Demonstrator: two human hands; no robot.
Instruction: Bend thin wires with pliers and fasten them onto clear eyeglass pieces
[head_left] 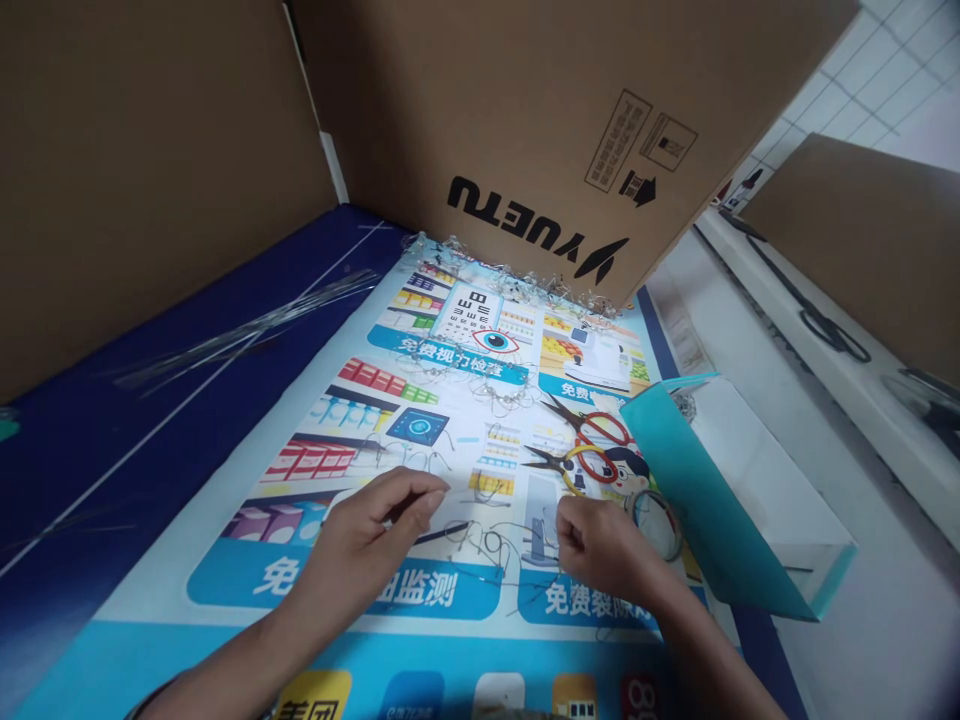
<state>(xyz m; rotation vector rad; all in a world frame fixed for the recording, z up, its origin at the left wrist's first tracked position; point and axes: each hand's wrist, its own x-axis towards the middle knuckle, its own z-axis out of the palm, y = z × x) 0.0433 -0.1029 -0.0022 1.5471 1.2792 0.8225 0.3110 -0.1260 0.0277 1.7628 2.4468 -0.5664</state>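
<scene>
My left hand hovers over the printed sheet with thumb and fingertips pinched together. Whatever sits in that pinch is too thin to make out. My right hand is closed in a fist to the right, its contents hidden. Between and below the hands lie loose thin wires and a dark slim stick. Just beyond my right hand are red-handled scissors and scissors with yellow and red handles. A round coil or ring rests beside my right wrist, partly covered by it.
An open teal box with a white inside stands at the right. Cardboard panels wall off the back and left. Tangled wire pieces line the back panel's foot. Long clear strands lie on the blue surface at left.
</scene>
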